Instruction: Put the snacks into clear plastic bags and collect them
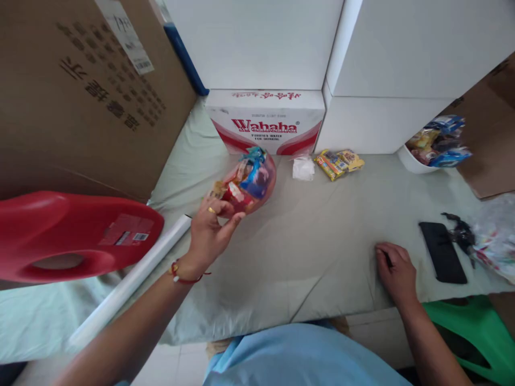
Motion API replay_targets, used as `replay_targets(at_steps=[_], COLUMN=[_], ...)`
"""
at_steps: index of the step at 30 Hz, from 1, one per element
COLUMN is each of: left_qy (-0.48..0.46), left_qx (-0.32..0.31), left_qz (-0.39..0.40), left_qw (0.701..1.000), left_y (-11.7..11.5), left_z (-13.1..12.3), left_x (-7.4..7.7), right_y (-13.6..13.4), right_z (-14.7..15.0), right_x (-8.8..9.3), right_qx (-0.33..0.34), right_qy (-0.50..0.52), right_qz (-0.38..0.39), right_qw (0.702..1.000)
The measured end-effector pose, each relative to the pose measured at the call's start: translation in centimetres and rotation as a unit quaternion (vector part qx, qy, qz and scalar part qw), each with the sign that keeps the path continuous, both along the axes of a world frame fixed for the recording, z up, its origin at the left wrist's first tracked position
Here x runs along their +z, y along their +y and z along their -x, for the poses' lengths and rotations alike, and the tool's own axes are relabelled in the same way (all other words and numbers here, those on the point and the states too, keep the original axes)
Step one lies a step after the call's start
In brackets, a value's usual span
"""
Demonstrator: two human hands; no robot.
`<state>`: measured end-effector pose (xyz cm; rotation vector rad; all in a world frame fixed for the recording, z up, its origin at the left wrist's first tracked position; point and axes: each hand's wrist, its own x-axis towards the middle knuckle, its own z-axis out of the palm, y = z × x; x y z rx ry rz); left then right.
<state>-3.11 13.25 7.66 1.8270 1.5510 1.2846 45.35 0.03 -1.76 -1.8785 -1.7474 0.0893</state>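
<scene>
My left hand (211, 230), with a ring and a red bracelet, has its fingers closed on the near-left edge of a see-through reddish bowl (270, 185). Inside the bowl are several colourful snack packets (255, 177), somewhat blurred. Whether the bowl rests on the cloth or is lifted, I cannot tell. On the right, my right hand (396, 271) lies on the table with its fingers curled in and nothing visible in them. A black phone (442, 252) is to the right of this hand.
A Wahaha water carton (265, 120) stands behind the bowl, near yellow snack packets (338, 163) and a crumpled white wrapper (303, 168). A red jug (80, 236), white roll (132, 279) and cardboard box (92, 107) are left. A white snack tub (416, 163) stands right.
</scene>
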Motion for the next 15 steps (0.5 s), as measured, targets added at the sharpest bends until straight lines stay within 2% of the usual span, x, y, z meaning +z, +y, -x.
replay_targets(at_steps=[1, 2, 4, 6, 8, 10, 13, 15], left_qy=[-0.09, -0.205, -0.394, -0.512, -0.585, -0.628, -0.665, -0.67], left_qx=[0.01, 0.024, 0.018, 0.016, 0.034, 0.044, 0.049, 0.036], left_qz=[0.012, 0.009, 0.019, 0.027, 0.024, 0.048, 0.089, 0.106], left_qw=[0.996, 0.978, 0.919, 0.858, 0.81, 0.775, 0.74, 0.734], left_y=[0.8, 1.8, 4.7, 7.6, 9.9, 11.2, 11.3, 10.6], left_z=[-1.1, -2.2, -4.0, -5.0, -5.4, -5.1, -4.1, -3.5], left_x=[0.4, 0.7, 0.6, -0.2, -1.3, -2.4, -3.5, -3.8], right_y=[0.0, 0.0, -0.1, -0.1, -0.1, -0.1, 0.0, 0.1], right_z=[-0.1, -0.1, -0.3, -0.3, -0.3, -0.3, -0.1, -0.1], right_x=[-0.1, -0.1, -0.2, -0.3, -0.3, -0.2, -0.1, 0.1], right_qx=[0.002, 0.004, 0.005, 0.003, 0.003, 0.008, 0.011, 0.006], right_qy=[-0.001, -0.002, 0.0, 0.007, 0.013, 0.011, 0.004, 0.009], right_qz=[-0.002, -0.003, -0.004, -0.003, -0.005, -0.007, -0.008, -0.006], right_qw=[1.0, 1.0, 1.0, 1.0, 1.0, 1.0, 1.0, 1.0])
